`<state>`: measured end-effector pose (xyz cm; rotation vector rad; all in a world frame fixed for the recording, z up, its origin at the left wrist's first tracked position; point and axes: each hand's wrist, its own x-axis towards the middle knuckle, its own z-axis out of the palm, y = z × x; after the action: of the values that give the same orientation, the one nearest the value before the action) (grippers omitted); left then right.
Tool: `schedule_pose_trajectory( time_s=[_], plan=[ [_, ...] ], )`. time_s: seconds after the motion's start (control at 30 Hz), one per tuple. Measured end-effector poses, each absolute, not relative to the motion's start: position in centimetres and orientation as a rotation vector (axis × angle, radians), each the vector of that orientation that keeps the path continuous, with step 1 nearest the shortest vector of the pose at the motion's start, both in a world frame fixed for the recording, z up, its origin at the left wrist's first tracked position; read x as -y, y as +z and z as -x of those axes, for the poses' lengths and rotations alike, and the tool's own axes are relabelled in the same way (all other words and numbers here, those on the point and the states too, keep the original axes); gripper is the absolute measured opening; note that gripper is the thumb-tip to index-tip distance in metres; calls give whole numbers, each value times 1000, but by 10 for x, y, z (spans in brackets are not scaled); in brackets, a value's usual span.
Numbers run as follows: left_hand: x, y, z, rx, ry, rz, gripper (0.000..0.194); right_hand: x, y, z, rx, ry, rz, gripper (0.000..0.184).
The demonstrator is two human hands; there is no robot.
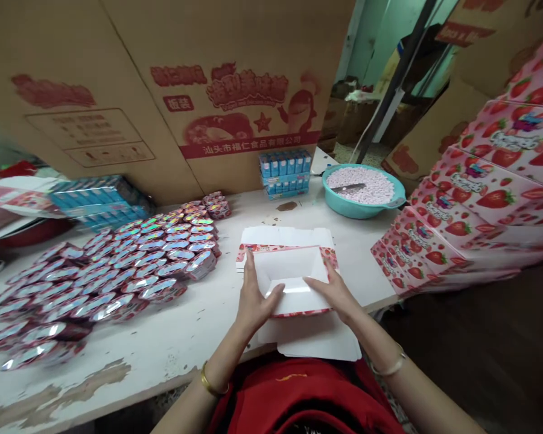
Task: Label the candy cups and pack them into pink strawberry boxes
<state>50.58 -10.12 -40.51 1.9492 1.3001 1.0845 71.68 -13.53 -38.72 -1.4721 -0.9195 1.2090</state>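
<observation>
Between my two hands is a small cardboard box [294, 259], its white inside facing up and its outside printed with strawberries. My left hand [256, 295] grips the left wall, with the thumb over the inside and the fingers along the outer side. On the opposite wall, my right hand [337, 289] has its thumb inside the box and its other fingers mostly hidden behind the side. Flat white cardboard pieces [317, 340] lie under the box at the table's front edge, and more printed cardboard [287, 236] shows behind it.
Many shiny-lidded small tubs [149, 253] cover the table's left side. Blue packs [285, 175] stand against a large brown carton [235, 36]. A turquoise basin [357, 208] holds pale pink pellets and a flat blade-like tool. Strawberry-printed boxes [470, 187] are stacked at right.
</observation>
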Motion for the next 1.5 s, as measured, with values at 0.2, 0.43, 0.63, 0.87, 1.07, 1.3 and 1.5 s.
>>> schedule_pose_trajectory(
  time_s=[0.2, 0.43, 0.63, 0.87, 1.07, 1.3, 1.5],
  plan=[
    [68, -383, -489, -923, 1197, -1963, 82, 157, -284, -695, 1678, 243, 1393, 80],
    [-2, -384, -384, -1612, 510, -2575, 75, 154, -330, -658, 2199, 327, 1189, 49],
    [-22, -396, -334, -1805, -131, -2692, 101, 74, -374, -703, 1787, 118, 1610, 54],
    [-5, -402, -351, -1813, 60, -2770, 70, -19, -384, -684, 2272, 48, 1909, 46],
    [4, -385, -364, -1746, 382, -2689, 47, 0, -365, -688, 2249, 199, 2128, 31],
    [37, -335, -350, -1808, 1180, -1856, 77, 69, -348, -734, 1762, 646, 2188, 30],
    [42, -290, -453, -1142, 791, -2077, 66, 82, -361, -732, 1734, 532, 2200, 35]
  ],
)
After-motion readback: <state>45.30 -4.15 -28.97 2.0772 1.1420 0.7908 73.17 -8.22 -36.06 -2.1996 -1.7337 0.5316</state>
